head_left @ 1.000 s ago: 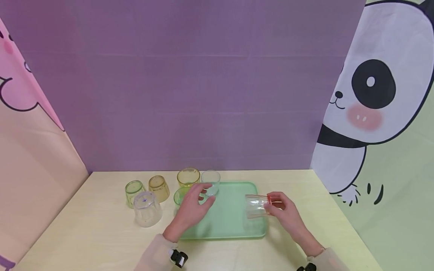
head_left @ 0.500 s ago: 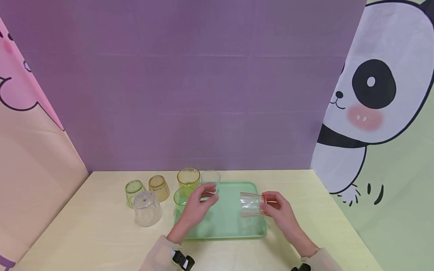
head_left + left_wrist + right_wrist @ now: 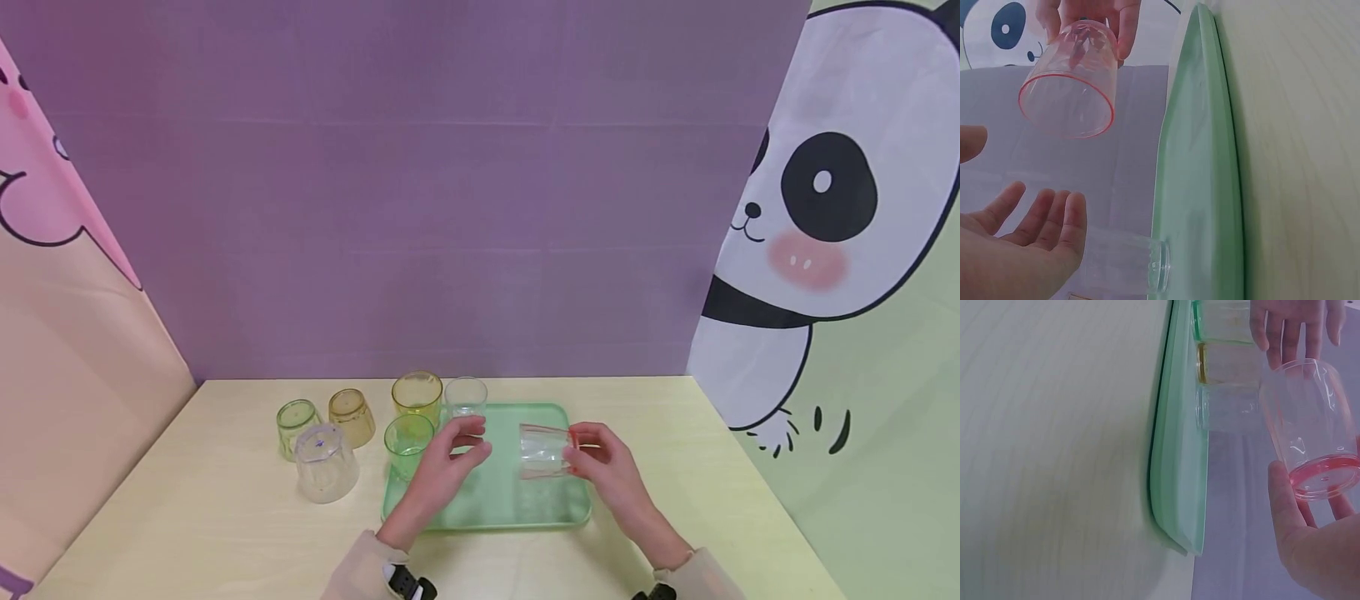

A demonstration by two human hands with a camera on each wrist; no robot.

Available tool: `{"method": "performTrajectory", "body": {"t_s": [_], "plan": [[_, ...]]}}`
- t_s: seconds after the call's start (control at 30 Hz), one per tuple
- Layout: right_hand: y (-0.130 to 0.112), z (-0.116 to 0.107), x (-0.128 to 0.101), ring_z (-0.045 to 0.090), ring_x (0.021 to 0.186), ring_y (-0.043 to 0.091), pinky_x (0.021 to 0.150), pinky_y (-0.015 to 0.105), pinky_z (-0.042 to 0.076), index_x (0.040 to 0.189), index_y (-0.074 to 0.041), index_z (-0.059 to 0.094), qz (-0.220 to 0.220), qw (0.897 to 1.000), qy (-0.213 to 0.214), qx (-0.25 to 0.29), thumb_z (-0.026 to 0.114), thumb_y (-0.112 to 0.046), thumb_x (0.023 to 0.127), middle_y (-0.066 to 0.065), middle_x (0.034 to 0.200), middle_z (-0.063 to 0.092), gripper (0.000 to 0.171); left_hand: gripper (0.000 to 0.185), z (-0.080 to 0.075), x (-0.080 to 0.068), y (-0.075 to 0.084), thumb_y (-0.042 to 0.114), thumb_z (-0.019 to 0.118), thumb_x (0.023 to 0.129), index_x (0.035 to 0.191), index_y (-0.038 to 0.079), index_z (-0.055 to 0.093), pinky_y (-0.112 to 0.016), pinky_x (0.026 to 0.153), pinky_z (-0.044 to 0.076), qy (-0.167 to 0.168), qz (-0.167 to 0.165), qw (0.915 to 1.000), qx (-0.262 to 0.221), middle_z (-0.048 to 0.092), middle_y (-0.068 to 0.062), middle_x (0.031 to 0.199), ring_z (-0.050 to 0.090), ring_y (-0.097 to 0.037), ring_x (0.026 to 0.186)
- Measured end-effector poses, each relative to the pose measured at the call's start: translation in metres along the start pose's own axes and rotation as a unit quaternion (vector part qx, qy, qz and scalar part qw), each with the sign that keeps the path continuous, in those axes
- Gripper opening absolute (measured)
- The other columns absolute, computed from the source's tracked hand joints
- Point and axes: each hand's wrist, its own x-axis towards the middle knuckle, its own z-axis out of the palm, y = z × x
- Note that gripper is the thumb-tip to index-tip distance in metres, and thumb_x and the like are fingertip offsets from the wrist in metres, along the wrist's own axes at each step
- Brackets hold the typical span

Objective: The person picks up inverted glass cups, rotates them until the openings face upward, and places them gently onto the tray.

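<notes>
In my head view, the left hand [image 3: 444, 472] hides the foot of the rear clear glass [image 3: 466, 395], fingers relaxed and free; the right hand [image 3: 618, 479] grasps the pink glass [image 3: 543, 452] by its base, sideways above the tray [image 3: 502, 500]. I can't read the blue mark [image 3: 318, 447] on the upturned glass [image 3: 327, 477]. My left-wrist frame crops the left thumb [image 3: 971, 142]; my right-wrist frame, the right hand.

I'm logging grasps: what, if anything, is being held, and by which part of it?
The right-hand grip holds a pink-tinted clear tumbler by its red base end; the left-hand grip holds nothing.
</notes>
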Motion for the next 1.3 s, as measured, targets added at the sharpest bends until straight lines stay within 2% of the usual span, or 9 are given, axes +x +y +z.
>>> {"method": "performTrajectory", "body": {"t_s": [0.33, 0.5, 0.63, 0.8, 1.0, 1.3], "plan": [[-0.001, 0.010, -0.002, 0.065, 0.097, 0.021, 0.078, 0.031, 0.059, 0.123, 0.002, 0.060, 0.002, 1.000, -0.011, 0.005, 0.073, -0.006, 0.091, 0.018, 0.114, 0.062, 0.035, 0.036, 0.003, -0.002, -0.002, 0.010, 0.068, 0.096, 0.131, 0.003, 0.061, -0.033, 0.096, 0.051, -0.016, 0.000, 0.9998, -0.013, 0.063, -0.012, 0.127, 0.062, -0.028, 0.114], [-0.003, 0.014, -0.004, 0.065, 0.097, 0.021, 0.078, 0.031, 0.059, 0.123, 0.003, 0.060, 0.002, 1.000, -0.019, 0.019, 0.073, -0.006, 0.091, 0.017, 0.113, 0.061, 0.036, 0.038, 0.003, -0.004, -0.002, 0.011, 0.067, 0.097, 0.134, 0.003, 0.059, -0.038, 0.099, 0.049, -0.033, -0.003, 0.9994, -0.012, 0.061, -0.015, 0.130, 0.058, -0.036, 0.119], [-0.003, 0.018, -0.005, 0.065, 0.097, 0.020, 0.079, 0.031, 0.059, 0.122, 0.003, 0.060, 0.001, 0.999, -0.028, 0.029, 0.073, -0.006, 0.090, 0.017, 0.113, 0.061, 0.035, 0.041, 0.004, -0.006, 0.000, 0.013, 0.067, 0.098, 0.136, 0.004, 0.057, -0.042, 0.101, 0.046, -0.043, -0.004, 0.9990, -0.012, 0.060, -0.015, 0.133, 0.056, -0.035, 0.123], [-0.002, 0.023, -0.008, 0.065, 0.098, 0.021, 0.081, 0.032, 0.059, 0.124, 0.004, 0.059, 0.006, 0.998, -0.048, 0.033, 0.074, -0.008, 0.091, 0.022, 0.118, 0.060, 0.039, 0.042, 0.004, -0.007, -0.001, 0.016, 0.067, 0.098, 0.137, 0.005, 0.057, -0.041, 0.101, 0.046, -0.055, -0.002, 0.9984, -0.011, 0.059, -0.015, 0.133, 0.055, -0.035, 0.124], [-0.002, 0.027, -0.012, 0.066, 0.099, 0.023, 0.081, 0.033, 0.059, 0.126, 0.007, 0.057, 0.009, 0.998, -0.053, 0.039, 0.074, -0.008, 0.091, 0.025, 0.121, 0.057, 0.042, 0.043, 0.003, -0.010, -0.004, 0.019, 0.067, 0.098, 0.137, 0.004, 0.056, -0.041, 0.099, 0.048, -0.067, 0.004, 0.9978, 0.002, 0.059, -0.017, 0.129, 0.056, -0.038, 0.122], [-0.002, 0.030, -0.013, 0.065, 0.102, 0.024, 0.082, 0.032, 0.059, 0.128, 0.006, 0.056, 0.012, 0.998, -0.051, 0.041, 0.073, -0.010, 0.092, 0.026, 0.123, 0.058, 0.043, 0.047, 0.005, -0.010, -0.003, 0.018, 0.070, 0.096, 0.139, 0.007, 0.055, -0.041, 0.098, 0.048, -0.076, -0.021, 0.9967, -0.020, 0.056, -0.020, 0.133, 0.055, -0.033, 0.124]]}}
